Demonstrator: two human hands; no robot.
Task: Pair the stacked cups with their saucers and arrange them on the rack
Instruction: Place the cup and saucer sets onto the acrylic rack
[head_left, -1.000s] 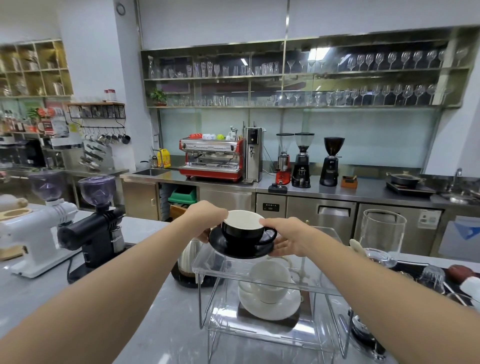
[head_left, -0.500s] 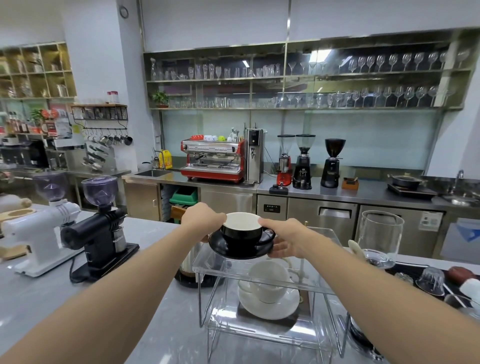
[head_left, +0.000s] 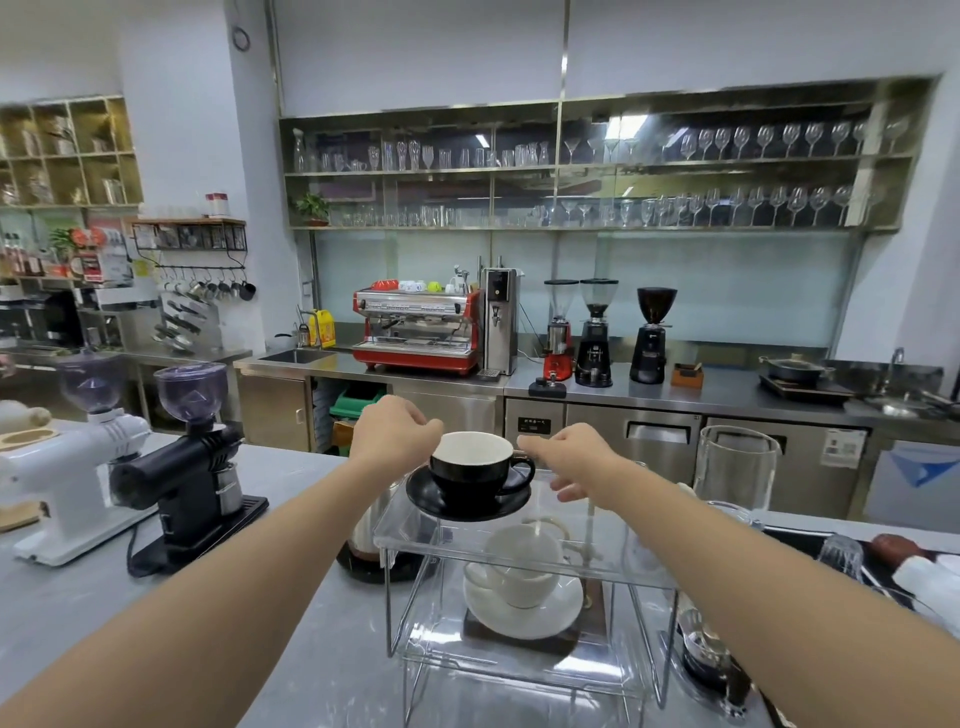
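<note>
A black cup (head_left: 471, 470) stands on its black saucer (head_left: 457, 506) on the top shelf of the clear acrylic rack (head_left: 613, 569). My left hand (head_left: 393, 435) hovers just left of the cup's rim with loosely bent fingers, off the saucer. My right hand (head_left: 574, 460) hangs to the right of the cup's handle, fingers relaxed and holding nothing. Below, on the rack's lower shelf, a white cup (head_left: 524, 566) sits on a white saucer (head_left: 519, 616).
A black grinder (head_left: 192, 467) and a white grinder (head_left: 72, 467) stand on the counter at the left. A metal kettle (head_left: 366, 530) sits behind the rack's left corner. A tall glass pitcher (head_left: 737, 470) and a dark tray with glasses (head_left: 841, 553) are at the right.
Both hands held the black saucer by its edges over the rack's top. The saucer now rests on the top shelf and both hands have let go and lifted slightly away.
</note>
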